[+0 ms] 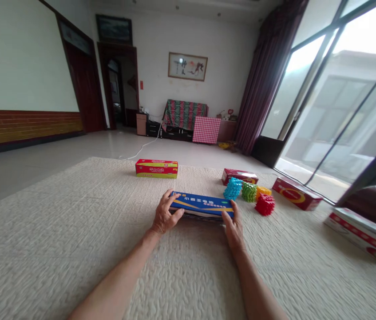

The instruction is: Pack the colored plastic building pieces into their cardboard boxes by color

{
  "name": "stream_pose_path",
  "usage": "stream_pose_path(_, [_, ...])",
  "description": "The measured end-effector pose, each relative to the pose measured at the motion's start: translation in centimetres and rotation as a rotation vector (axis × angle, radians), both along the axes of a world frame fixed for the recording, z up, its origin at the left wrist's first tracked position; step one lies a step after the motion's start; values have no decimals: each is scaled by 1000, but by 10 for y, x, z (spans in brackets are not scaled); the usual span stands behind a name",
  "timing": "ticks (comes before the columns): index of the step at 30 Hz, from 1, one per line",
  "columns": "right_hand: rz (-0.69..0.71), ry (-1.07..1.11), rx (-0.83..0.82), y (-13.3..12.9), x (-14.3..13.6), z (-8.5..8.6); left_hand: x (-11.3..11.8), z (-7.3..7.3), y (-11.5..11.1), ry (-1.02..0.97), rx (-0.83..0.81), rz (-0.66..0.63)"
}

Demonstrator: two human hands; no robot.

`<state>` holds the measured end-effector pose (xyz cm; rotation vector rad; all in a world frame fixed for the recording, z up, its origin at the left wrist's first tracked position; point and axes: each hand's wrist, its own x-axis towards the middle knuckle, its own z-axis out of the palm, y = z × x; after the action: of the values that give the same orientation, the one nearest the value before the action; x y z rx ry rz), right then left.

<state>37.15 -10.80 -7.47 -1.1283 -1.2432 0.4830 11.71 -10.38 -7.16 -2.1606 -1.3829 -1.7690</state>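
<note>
The left hand (165,215) and right hand (235,229) grasp the blue box (201,204), short of the cover's (71,218) far edge.

1. Blue box (204,204): ends partly covered by left hand (165,215) and right hand (234,227); underside hidden.
2. Yellow piece (263,191): partly behind red piece (265,205).
3. White-and-red box (362,234): cut by the right edge.
4. Framed picture (188,66): lettering (far off) unreadable.

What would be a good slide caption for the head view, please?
Left hand and right hand hold a blue box by its ends, near colourful bumpy pieces.
</note>
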Motion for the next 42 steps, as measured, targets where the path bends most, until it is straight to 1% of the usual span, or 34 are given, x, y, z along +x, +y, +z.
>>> stream_pose_path(3, [108,-3,-43,-1,0,3,-9,0,4,-12,2,0])
stream_pose_path(6, [165,-20,-73,-1,-2,4,-14,0,7,-25,-2,6])
stream_pose_path(12, [156,3,-66,-1,-4,0,-13,1,7,-42,9,-17])
stream_pose_path(16, [139,17,-70,-5,-5,-1,-12,2,6,-33,1,-31])
stream_pose_path(25, [145,103,-99,-19,-13,-4,-13,4,-8,-57,-50,-29])
stream_pose_path(31, [132,143,-98,-21,-11,0,-9,7,-8,-45,-45,-30])
stream_pose_path(34, [118,175,-125,-22,-3,4,-4,10,-9,-71,-103,-42])
stream_pose_path(37, [154,237,-190,-18,14,9,6,14,-10,-114,-217,-21])
stream_pose_path(39, [194,276,-223,-14,30,15,16,16,-7,-131,-268,-6])
stream_pose_path(42, [219,302,-236,-7,57,24,38,17,1,-138,-278,-14])
